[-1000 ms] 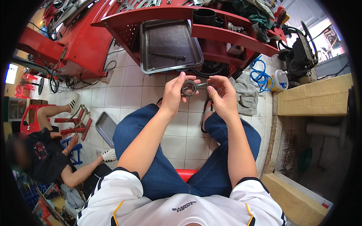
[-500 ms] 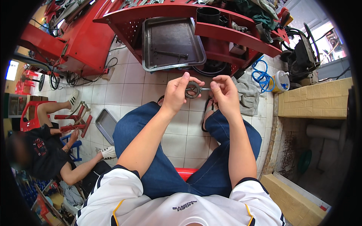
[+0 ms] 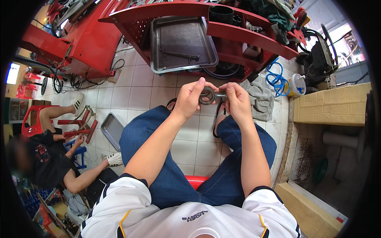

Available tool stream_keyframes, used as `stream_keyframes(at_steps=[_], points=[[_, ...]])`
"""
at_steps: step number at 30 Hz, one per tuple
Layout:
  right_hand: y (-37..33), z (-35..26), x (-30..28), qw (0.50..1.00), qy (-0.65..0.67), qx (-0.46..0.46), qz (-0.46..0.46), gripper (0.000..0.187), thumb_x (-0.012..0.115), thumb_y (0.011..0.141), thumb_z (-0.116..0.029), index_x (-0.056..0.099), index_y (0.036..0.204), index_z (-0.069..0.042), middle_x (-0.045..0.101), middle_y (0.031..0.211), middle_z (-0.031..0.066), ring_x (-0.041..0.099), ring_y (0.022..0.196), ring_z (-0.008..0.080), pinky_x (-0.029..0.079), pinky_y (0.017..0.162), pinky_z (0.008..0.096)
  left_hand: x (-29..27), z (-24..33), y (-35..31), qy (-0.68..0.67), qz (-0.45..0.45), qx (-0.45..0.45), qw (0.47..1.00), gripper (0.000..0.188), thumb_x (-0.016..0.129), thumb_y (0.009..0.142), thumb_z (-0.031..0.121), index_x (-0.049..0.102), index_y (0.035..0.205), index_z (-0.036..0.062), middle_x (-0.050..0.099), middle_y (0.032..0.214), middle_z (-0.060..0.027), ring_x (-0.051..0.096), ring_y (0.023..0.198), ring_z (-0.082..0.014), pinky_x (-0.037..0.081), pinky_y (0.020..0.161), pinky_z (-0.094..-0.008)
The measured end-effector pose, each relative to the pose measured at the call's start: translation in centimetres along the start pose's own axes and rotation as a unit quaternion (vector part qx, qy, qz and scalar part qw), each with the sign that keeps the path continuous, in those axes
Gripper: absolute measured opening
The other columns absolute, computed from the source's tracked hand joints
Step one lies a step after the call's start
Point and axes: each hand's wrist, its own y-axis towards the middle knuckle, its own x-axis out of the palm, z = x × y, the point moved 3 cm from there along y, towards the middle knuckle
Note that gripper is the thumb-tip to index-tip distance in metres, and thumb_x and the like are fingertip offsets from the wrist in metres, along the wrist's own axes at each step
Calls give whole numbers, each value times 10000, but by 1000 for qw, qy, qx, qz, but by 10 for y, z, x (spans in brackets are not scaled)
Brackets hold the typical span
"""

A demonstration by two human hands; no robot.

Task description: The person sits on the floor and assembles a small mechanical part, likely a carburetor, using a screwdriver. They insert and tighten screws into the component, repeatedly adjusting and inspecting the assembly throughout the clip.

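In front of my knees, my left hand is closed, pinching a round grey metal ring part between thumb and fingers. My right hand is closed too, its thumb and fingertips gripping a thin metal rod that points toward the ring. The rod's tip is at or very near the ring's right edge; whether it goes into the ring is too small to tell. Both hands are held up over the tiled floor, fingertips almost meeting.
Ahead, a metal tray bearing a long bolt-like part leans out from a red tool trolley. A grey cloth, blue hose and yellow-white bucket lie right. Left are a small tray and a seated person.
My right hand has moved slightly left and down, bringing the rod closer to the ring. The left hand and ring have shifted slightly right.
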Motion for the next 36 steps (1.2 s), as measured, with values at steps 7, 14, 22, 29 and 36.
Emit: stream_keyframes(at_steps=[7, 14, 22, 29, 36], points=[[-7, -13, 11, 985, -30, -170, 30, 353, 647, 990, -187, 551, 1302, -51, 612, 1062, 22, 558, 853, 56, 452, 724, 197, -4, -1, 3, 1, 40, -9, 999, 582, 353, 1082, 474, 700, 1076, 6, 752, 1044, -116, 715, 738, -115, 379, 447, -158], [0, 3, 7, 998, -26, -32, 50, 310, 584, 1046, -297, 595, 1201, -29, 590, 642, -6, 472, 492, 43, 365, 454, 231, 5, -3, -2, -4, 7, -1, 1000, 556, 405, 1076, 474, 718, 1029, 16, 710, 873, -54, 709, 713, -107, 372, 449, -173], [-5, -12, 11, 984, -38, -171, 18, 415, 692, 934, -38, 527, 1314, -59, 650, 1091, 42, 557, 898, 73, 472, 786, 218, -3, -5, 4, -15, 30, -14, 999, 605, 343, 1077, 501, 688, 1092, 5, 746, 1044, -127, 719, 755, -122, 384, 452, -161], [-2, 1, 22, 989, 50, -113, 83, 239, 656, 977, -88, 545, 1185, -45, 669, 847, 9, 581, 687, 58, 421, 598, 199, -1, -8, 0, -46, 30, -24, 998, 637, 314, 1074, 533, 691, 1097, 21, 743, 1011, -88, 715, 787, -103, 393, 467, -159], [-4, 3, 32, 963, 189, -154, 117, 345, 615, 998, -115, 487, 1310, -44, 650, 1217, 122, 624, 984, 125, 517, 798, 272, 4, -14, 4, -162, 32, -27, 986, 582, 355, 1067, 543, 669, 1161, 62, 713, 1031, -20, 645, 801, -60, 425, 524, -179]])
